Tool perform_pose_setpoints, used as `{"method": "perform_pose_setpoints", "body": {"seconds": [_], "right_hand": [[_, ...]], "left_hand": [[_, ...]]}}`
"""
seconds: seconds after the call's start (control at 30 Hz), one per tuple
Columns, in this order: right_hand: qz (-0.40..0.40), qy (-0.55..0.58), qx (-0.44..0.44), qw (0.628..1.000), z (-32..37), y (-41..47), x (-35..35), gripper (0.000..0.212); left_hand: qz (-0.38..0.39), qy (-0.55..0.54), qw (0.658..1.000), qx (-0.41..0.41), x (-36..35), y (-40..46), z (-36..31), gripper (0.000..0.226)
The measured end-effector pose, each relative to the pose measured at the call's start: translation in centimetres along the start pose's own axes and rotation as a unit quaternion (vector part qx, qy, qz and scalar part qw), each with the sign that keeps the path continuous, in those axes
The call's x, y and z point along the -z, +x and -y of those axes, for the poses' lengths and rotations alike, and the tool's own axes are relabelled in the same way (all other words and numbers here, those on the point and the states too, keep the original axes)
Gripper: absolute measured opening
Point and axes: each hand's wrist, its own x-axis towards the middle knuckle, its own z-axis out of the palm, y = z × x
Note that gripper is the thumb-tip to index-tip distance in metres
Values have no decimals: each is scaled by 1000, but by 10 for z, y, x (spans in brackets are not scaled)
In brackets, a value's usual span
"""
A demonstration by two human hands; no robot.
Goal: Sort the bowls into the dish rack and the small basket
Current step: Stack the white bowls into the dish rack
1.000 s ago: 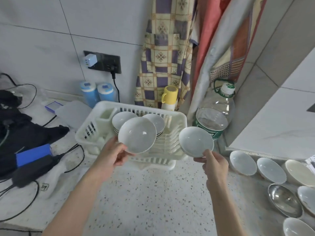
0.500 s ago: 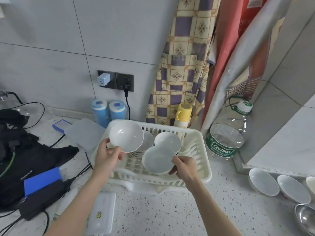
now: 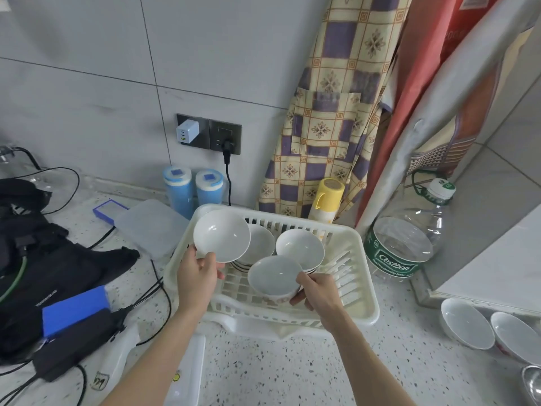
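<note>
A white plastic dish rack (image 3: 364,291) stands on the speckled counter. Inside it sit two stacks of white bowls, one at the back left (image 3: 260,243) and one at the back right (image 3: 301,247). My left hand (image 3: 196,276) pinches the near rim of a white bowl (image 3: 221,235) tilted above the rack's left side. My right hand (image 3: 317,291) grips another white bowl (image 3: 275,278) low inside the rack, in front of the stacks. Two more white bowls (image 3: 467,323) (image 3: 515,338) wait on the counter at the right.
A large water bottle (image 3: 409,238) stands right of the rack, a yellow mug (image 3: 328,200) and two blue canisters (image 3: 190,191) behind it. Black bags, cables and a blue box (image 3: 73,309) crowd the left. A metal bowl (image 3: 532,382) shows at the lower right edge.
Both hands carried their bowls from in front of the rack to over it. The right bowl has sunk lower into the rack; the left bowl hovers over the left stack.
</note>
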Motion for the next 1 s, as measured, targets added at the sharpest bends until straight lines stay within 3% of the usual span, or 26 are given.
{"method": "perform_pose_setpoints", "body": {"seconds": [0.33,0.5,0.8,1.0], "right_hand": [[6,-64,-7,998,-12,11,-3,25],[6,-118,-12,993,-14,14,-4,27],[26,-100,-39,994,-12,17,-5,27],[53,-198,-73,976,-19,29,-9,30]], "left_hand": [[-28,3,999,-32,-4,-1,7,23],[-26,0,1000,-11,-7,2,4,23],[-9,-2,1000,10,-6,0,1,19],[5,15,999,36,-6,1,-2,19]]}}
